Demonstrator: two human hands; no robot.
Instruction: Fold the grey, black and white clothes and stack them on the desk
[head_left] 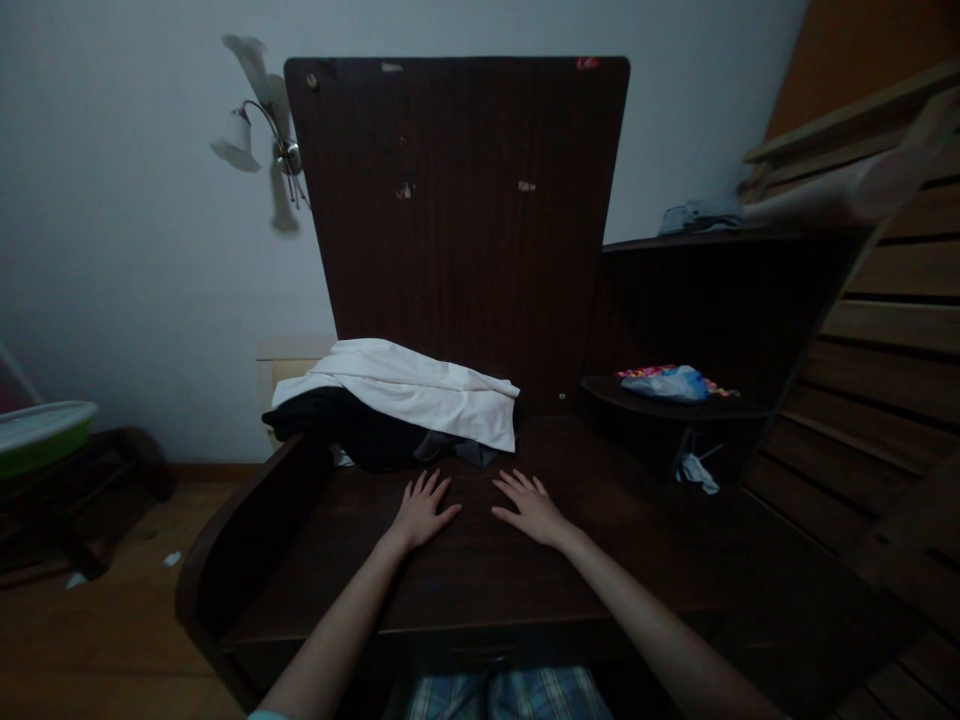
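Note:
My left hand (421,512) lies flat on the dark wooden desk (480,580), its fingers spread. To its right, my right hand (529,510) rests on the same surface with the fingers apart. Both hands hold nothing. Just beyond my fingertips is a heap of clothes: a white garment (420,385) draped over a black garment (330,415). A bit of grey cloth (476,452) peeks out below the white one.
A tall dark board (465,220) rises behind the desk. On the right, a corner shelf (720,410) holds a plastic bag (667,383). Wooden slats (862,390) stand further right. A green basin (45,440) sits at far left, and a wall lamp (238,140) hangs above.

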